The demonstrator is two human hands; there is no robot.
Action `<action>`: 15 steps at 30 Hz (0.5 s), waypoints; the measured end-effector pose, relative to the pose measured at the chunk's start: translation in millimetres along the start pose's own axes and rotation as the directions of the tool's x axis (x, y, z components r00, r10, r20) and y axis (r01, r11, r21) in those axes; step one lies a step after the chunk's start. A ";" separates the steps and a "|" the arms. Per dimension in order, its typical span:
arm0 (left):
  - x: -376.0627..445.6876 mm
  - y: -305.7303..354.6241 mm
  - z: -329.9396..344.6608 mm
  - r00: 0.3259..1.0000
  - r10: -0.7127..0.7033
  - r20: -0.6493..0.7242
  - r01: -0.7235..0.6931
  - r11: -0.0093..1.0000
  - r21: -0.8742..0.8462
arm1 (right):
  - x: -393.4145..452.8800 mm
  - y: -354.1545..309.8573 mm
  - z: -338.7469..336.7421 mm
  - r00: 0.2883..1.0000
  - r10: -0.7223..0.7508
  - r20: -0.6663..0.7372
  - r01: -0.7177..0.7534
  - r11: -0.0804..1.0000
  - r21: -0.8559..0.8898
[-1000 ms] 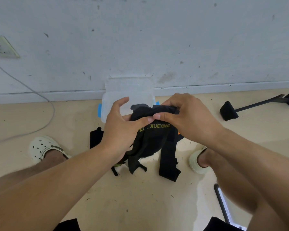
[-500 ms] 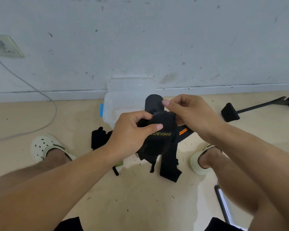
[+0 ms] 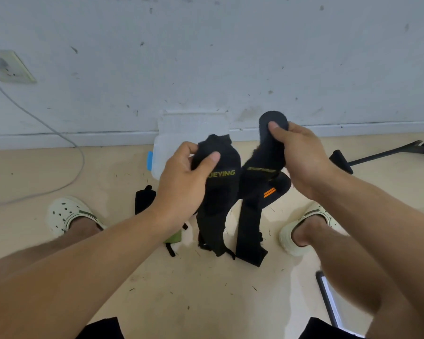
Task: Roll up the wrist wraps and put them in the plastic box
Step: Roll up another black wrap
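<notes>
My left hand [image 3: 184, 182] grips a black wrist wrap [image 3: 220, 192] with yellow lettering near its top; its tail hangs down to the floor. My right hand [image 3: 301, 160] pinches the rounded end of a second black wrap [image 3: 257, 192] with orange stripes, held up beside the first and also hanging down. The two wraps are apart at the top. Behind them against the wall stands the clear plastic box [image 3: 162, 152] with a blue latch, its lid [image 3: 194, 123] leaning back.
Another black wrap [image 3: 144, 198] and a green piece [image 3: 174, 237] lie on the floor by my left wrist. My feet in pale clogs [image 3: 66, 214] [image 3: 304, 228] flank the spot. A black stand [image 3: 377, 157] lies at right, a cable [image 3: 59, 138] at left.
The wraps were bunched together between both hands. My right hand has now pulled one wrap up and to the right, away from the one in my left hand.
</notes>
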State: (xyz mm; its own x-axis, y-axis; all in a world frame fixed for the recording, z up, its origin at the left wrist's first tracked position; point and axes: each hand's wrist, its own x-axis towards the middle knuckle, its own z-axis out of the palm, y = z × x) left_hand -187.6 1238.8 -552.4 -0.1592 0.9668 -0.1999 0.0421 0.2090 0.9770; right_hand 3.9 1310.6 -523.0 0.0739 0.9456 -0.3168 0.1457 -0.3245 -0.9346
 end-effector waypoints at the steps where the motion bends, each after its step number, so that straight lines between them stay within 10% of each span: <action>1: 2.9 0.9 -2.4 0.999 -0.015 -0.051 0.014 1.000 -0.017 | -0.1 -2.3 -2.3 0.999 -0.034 -0.027 0.031 0.996 -0.086; 5: 13.2 3.1 -10.8 0.982 -0.045 -0.182 0.037 0.998 -0.045 | -7.5 -2.8 -4.0 0.982 -0.167 0.090 0.189 0.888 -0.419; 15: 15.3 13.1 -14.9 0.979 0.026 -0.202 -0.030 0.999 -0.014 | -29.5 9.3 21.6 0.922 -0.104 0.372 0.252 0.892 -0.376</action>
State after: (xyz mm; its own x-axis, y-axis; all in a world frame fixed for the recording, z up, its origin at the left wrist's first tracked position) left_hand -204.2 1254.2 -541.5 -0.3535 0.9225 -0.1551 0.0327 0.1779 0.9835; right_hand -18.2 1280.2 -525.9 -0.3140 0.9144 -0.2555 0.5196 -0.0597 -0.8523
